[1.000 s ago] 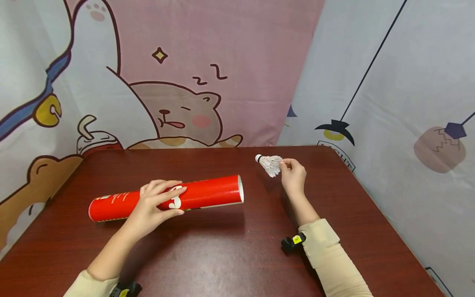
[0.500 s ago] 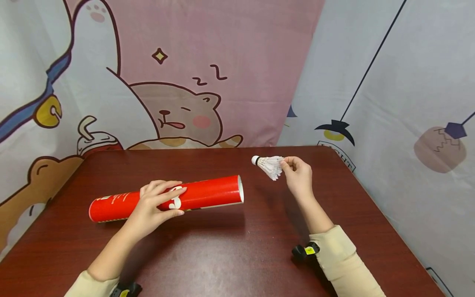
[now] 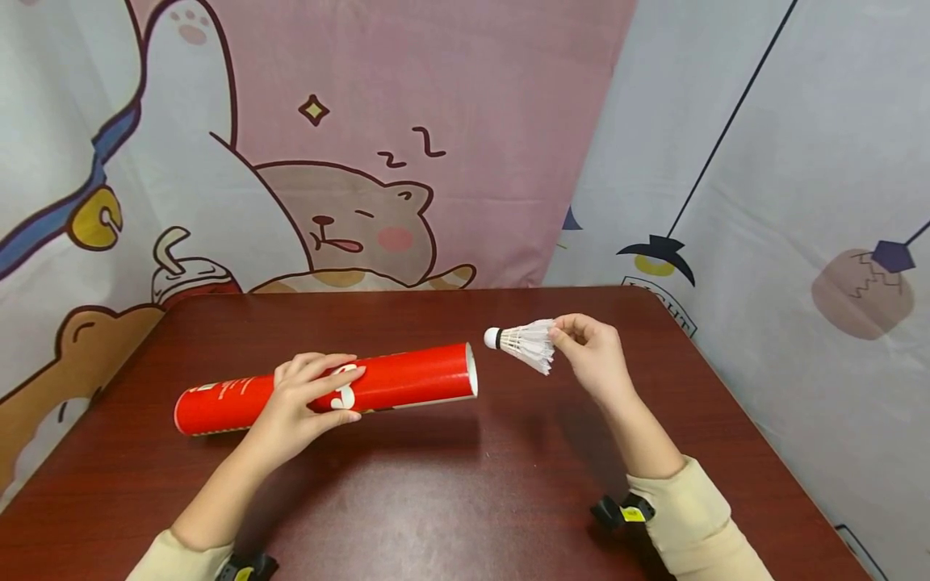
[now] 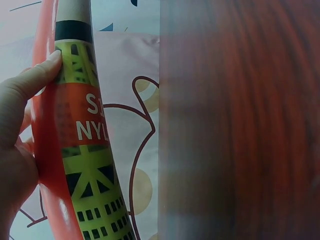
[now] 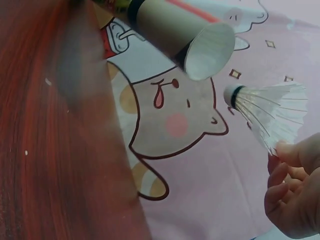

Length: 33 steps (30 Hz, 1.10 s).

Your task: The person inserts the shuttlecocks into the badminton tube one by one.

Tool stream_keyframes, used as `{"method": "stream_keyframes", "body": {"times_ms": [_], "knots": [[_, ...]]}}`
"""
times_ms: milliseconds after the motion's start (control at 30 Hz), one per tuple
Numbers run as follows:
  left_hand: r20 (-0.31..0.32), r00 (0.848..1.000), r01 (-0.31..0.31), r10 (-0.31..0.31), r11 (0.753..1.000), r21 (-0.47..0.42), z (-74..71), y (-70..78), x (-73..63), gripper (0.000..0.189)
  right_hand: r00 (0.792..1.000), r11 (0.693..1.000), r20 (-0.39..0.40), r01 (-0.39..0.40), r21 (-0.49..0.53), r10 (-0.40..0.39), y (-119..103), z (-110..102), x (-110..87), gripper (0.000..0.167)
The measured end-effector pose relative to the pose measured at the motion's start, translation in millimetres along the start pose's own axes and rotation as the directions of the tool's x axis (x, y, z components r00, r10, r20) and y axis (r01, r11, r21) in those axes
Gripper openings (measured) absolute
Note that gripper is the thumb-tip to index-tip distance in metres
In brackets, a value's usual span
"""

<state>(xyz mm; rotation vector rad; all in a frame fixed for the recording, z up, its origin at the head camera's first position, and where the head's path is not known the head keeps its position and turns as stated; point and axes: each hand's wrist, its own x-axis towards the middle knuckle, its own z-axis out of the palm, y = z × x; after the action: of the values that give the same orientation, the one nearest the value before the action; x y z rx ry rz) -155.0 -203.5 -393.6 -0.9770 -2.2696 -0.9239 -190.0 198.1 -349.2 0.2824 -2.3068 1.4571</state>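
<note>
My left hand [image 3: 294, 403] grips a red shuttlecock tube [image 3: 414, 378] around its middle. The tube is slightly tilted, its right end raised above the table and uncapped. In the left wrist view the tube [image 4: 87, 115] shows a yellow-green printed side, with my thumb across it. By the feather skirt, my right hand [image 3: 596, 355] pinches a white shuttlecock [image 3: 529, 343] between thumb and fingers. Its rounded cork points left at the tube's mouth, a small gap apart. The right wrist view shows the hollow tube opening [image 5: 210, 52] facing the shuttlecock [image 5: 270, 107].
Both hands are above a dark reddish-brown wooden table [image 3: 421, 500]. Behind it hangs a cloth backdrop [image 3: 508, 145] with cartoon animals, reaching the table's far and right edges. A black wrist device [image 3: 623, 512] is strapped at the right cuff.
The shuttlecock in my right hand has moved left and down, closer to the tube's mouth, and its cork has turned more toward the opening. The left hand and tube stay put.
</note>
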Motion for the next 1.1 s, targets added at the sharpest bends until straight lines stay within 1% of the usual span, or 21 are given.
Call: {"method": "stream_keyframes", "body": {"times_ms": [133,233,400,567,767,933,1100], "knots": [[0.002,1.0,0.001,-0.001,1.0,-0.003,-0.2,0.2,0.0,0.063,0.997,0.999,0.082,-0.017,0.034,0.014,-3.6,0.3,-4.6,0.007],[-0.001,1.0,0.0,0.0,1.0,0.002,0.3,0.0,-0.3,0.059,0.991,0.999,0.13,-0.024,0.044,0.018,-6.1,2.9,-6.9,0.008],[-0.006,1.0,-0.001,0.001,1.0,0.009,0.8,-0.1,-0.2,0.061,0.986,0.999,0.166,-0.019,0.051,0.011,-9.0,11.2,-10.7,0.008],[-0.003,1.0,-0.002,0.002,1.0,0.008,0.3,0.4,0.2,0.061,0.98,0.998,0.199,-0.018,0.065,0.004,-10.1,24.7,-14.8,0.008],[0.0,1.0,-0.002,0.002,1.0,0.007,-0.2,1.3,0.6,0.06,0.977,0.996,0.212,0.001,0.089,-0.02,-12.5,42.5,-18.7,0.006],[-0.002,1.0,-0.005,0.005,1.0,0.008,-0.3,1.3,0.7,0.061,0.981,0.995,0.189,0.019,0.099,-0.037,-14.6,54.3,-20.2,0.004],[0.001,1.0,-0.004,0.004,1.0,0.001,-0.1,1.6,0.8,0.06,0.985,0.993,0.169,0.019,0.116,-0.039,-16.0,63.0,-19.7,0.004]]}}
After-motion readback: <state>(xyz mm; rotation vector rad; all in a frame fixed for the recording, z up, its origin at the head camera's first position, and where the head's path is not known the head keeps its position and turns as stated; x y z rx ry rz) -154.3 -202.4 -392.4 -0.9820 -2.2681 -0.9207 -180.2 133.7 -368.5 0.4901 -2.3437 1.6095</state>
